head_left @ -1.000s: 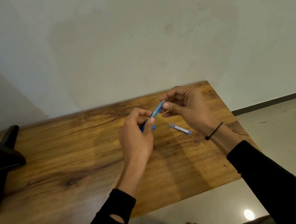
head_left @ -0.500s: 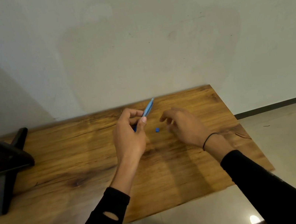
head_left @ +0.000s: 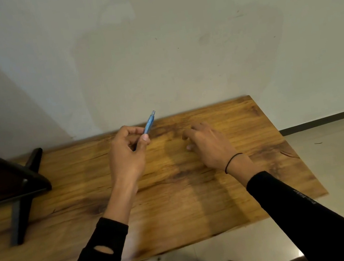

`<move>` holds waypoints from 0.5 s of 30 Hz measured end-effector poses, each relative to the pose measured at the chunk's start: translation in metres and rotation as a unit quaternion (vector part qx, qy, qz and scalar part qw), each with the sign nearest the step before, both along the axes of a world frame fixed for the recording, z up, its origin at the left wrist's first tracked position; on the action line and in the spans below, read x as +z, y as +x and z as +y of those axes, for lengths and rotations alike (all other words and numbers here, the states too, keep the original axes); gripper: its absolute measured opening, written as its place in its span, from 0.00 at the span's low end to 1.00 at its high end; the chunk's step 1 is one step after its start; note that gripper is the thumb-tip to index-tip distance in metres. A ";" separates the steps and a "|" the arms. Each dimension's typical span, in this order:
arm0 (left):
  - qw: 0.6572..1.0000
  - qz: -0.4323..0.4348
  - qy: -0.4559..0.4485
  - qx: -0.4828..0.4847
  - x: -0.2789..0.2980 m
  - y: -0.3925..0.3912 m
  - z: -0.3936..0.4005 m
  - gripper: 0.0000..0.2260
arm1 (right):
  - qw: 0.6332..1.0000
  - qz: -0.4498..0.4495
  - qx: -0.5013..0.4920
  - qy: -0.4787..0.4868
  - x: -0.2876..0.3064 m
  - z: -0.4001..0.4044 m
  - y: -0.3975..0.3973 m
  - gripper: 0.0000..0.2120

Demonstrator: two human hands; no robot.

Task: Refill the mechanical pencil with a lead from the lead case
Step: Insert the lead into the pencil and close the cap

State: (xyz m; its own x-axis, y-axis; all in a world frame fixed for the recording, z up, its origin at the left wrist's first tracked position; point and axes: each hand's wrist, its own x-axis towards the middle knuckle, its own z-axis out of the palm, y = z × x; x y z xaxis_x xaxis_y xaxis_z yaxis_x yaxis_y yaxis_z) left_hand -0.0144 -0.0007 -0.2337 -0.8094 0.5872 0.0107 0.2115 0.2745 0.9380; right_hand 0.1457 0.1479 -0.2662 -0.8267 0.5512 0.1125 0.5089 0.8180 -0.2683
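A dark stand [head_left: 9, 178] is seen at the left edge of the frame on the wooden table [head_left: 177, 197], which is set against a pale wall above a tiled floor, with bare toes at the bottom edge. The blue mechanical pencil [head_left: 149, 125] is pinched between thumb and fingers of the left hand [head_left: 126, 158] at centre, tilted toward the upper right. The right hand [head_left: 209, 144], loosely curled, is lowered palm-down right of centre; whether anything is held beneath cannot be told, and small sleeve lettering is unreadable.
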 end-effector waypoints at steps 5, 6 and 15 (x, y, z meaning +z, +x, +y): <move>0.981 0.108 -0.153 -0.058 -0.012 0.002 -0.003 0.07 | 0.996 -0.027 -0.081 -0.023 0.016 0.017 0.021 0.09; 0.971 0.138 -0.185 -0.058 -0.014 0.006 -0.002 0.05 | 0.994 -0.048 -0.091 -0.030 0.018 0.019 0.026 0.09; 0.920 0.258 -0.286 -0.067 -0.024 0.023 0.013 0.04 | 0.989 -0.110 -0.098 -0.023 0.015 0.014 0.037 0.10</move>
State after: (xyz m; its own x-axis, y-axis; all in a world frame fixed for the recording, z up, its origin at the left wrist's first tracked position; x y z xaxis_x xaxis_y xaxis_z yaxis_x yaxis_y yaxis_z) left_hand 0.0082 0.0124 -0.2578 -0.7034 0.7101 0.0309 0.6558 0.6316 0.4134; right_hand 0.1825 0.1614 -0.2511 -0.7045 0.7043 -0.0876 0.7073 0.6867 -0.1678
